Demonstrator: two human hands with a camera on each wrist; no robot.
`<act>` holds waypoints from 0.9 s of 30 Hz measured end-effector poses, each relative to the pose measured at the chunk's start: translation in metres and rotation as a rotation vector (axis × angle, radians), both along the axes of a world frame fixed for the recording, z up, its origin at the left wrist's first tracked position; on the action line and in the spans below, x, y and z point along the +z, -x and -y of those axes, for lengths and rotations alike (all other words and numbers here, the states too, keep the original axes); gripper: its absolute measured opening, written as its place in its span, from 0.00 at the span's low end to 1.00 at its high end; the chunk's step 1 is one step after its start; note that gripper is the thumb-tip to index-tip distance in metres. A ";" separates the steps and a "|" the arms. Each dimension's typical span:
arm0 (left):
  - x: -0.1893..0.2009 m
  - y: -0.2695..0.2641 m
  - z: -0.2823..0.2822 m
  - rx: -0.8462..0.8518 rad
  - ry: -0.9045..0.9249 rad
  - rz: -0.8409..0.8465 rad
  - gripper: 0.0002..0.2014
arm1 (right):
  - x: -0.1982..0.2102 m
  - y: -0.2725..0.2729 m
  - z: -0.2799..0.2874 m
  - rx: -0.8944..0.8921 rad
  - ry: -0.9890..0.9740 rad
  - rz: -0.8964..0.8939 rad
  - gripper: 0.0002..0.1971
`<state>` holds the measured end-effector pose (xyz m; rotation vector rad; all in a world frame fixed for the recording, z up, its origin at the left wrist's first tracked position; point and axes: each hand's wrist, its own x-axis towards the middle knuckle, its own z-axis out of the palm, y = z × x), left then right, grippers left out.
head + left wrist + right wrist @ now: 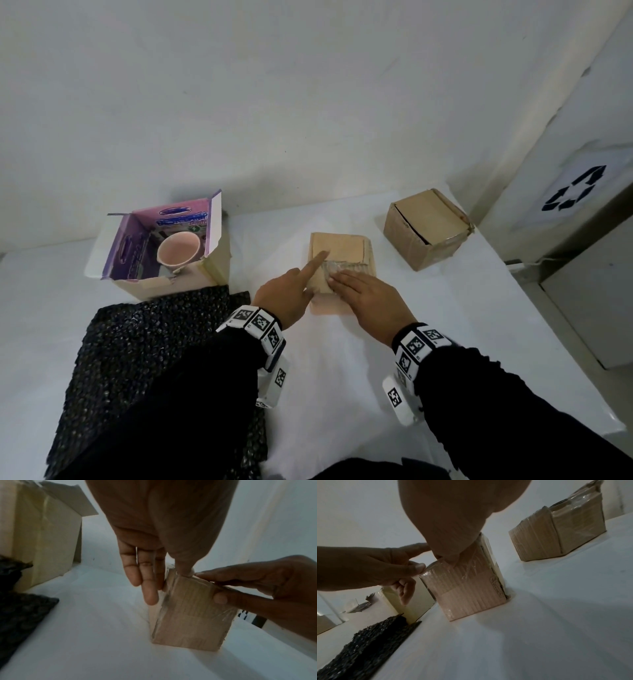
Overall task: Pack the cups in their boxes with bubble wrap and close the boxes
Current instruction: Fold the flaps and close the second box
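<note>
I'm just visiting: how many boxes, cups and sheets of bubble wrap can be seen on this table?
Cardboard boxes: 3 (open purple-lined box, middle brown box, right brown box)
Pink cup, inside the open box: 1
Black bubble wrap sheet: 1
Total: 5

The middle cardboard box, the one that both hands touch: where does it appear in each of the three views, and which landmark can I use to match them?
Head: the middle cardboard box is at the centre of the picture.
Left wrist: it is at lower centre-right, seen from the side.
Right wrist: it is at the centre, seen from the side.
Shared landmark: the black bubble wrap, at lower left in all three.
</note>
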<state>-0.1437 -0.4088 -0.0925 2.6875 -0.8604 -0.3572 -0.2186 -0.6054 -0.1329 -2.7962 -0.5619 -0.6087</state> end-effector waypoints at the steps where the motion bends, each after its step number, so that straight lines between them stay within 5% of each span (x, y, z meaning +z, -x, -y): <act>1: 0.003 -0.002 0.001 -0.041 -0.077 0.010 0.30 | 0.000 -0.001 0.002 -0.003 -0.008 0.033 0.23; 6: 0.004 -0.012 0.012 -0.098 -0.265 0.125 0.25 | -0.002 -0.012 0.015 -0.027 -0.011 0.111 0.10; 15: 0.006 -0.037 0.055 0.157 -0.133 0.066 0.15 | 0.018 -0.066 0.049 -0.057 0.029 -0.066 0.11; 27: 0.008 -0.054 0.067 0.249 -0.081 0.067 0.09 | 0.032 -0.097 0.060 -0.056 -0.028 -0.198 0.06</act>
